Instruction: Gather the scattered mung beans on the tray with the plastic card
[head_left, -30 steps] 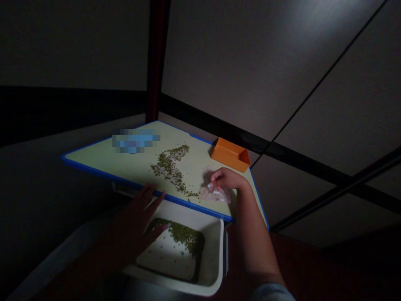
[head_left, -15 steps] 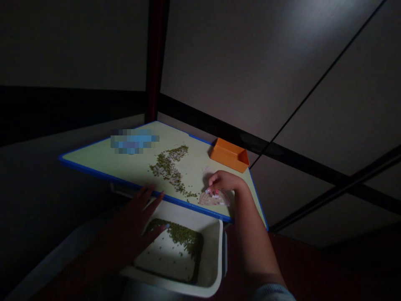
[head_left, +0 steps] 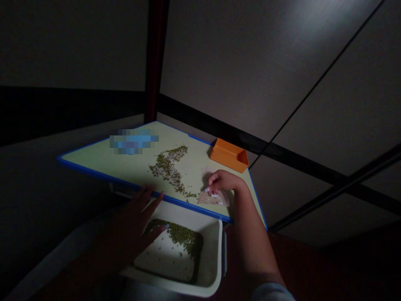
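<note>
My right hand (head_left: 222, 182) pinches a clear protractor (head_left: 221, 198) that rests on the pale, blue-edged table (head_left: 194, 152) near its front right corner. Left of the protractor, small green beans (head_left: 169, 167) lie scattered in a ragged band across the tabletop. My left hand (head_left: 140, 221) is in shadow, fingers spread, with the fingertips at the table's front edge and the thumb over a white tub (head_left: 215, 267). It holds nothing that I can see. More green beans (head_left: 184, 236) lie inside the tub, mostly heaped towards its far right side.
An orange open box (head_left: 228, 155) stands at the table's back right edge. A blurred-out blue item (head_left: 133, 141) lies at the left of the table. Dark panelled walls or cabinet doors (head_left: 250, 71) rise close behind.
Almost nothing differs. The whole view has shifted very slightly; both hands, the protractor and the beans keep their places.
</note>
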Available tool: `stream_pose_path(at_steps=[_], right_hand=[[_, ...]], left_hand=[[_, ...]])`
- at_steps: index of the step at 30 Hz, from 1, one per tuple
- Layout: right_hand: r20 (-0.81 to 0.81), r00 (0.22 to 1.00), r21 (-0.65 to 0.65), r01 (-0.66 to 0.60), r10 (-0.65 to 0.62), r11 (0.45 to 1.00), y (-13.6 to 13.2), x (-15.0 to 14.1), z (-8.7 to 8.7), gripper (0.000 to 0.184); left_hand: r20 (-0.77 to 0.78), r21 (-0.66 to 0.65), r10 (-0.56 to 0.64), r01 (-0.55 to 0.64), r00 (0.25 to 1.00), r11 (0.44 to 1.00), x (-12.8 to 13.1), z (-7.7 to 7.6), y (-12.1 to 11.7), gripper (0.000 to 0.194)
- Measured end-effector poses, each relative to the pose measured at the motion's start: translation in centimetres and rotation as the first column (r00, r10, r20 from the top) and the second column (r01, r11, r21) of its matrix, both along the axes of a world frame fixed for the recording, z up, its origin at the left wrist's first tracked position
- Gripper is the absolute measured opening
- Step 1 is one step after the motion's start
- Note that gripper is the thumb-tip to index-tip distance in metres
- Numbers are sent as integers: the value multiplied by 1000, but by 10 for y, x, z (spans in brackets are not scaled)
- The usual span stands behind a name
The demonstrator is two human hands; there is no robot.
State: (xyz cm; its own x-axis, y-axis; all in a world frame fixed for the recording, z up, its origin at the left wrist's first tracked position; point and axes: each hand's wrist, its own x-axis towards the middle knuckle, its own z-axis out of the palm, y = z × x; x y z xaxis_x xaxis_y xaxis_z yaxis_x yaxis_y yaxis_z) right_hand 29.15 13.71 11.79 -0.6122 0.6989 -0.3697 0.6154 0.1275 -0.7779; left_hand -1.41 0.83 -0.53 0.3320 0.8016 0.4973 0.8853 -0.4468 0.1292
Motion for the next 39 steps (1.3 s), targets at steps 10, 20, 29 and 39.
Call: stream_pose_path(at_steps=[10,20,29,39], right_hand=[[41,998,12,-54,54,998,1,-5,-7,17],[40,997,96,-69,65,993,-4,-10,-1,23],[75,997,80,-1,-5,997,0,2,2,19],[142,979,249,107,-145,963,0,1,2,15]], left_hand=[[-2,-23,-6,6,1000,1000,1,4,-2,77],[-1,12,-1,1,1000,1000,-1,-2,0,78],[-27,-12,0,-1,1000,1000,-1,0,-1,78],[-17,-22,-1,0,1000,1000,1,6,-2,77]])
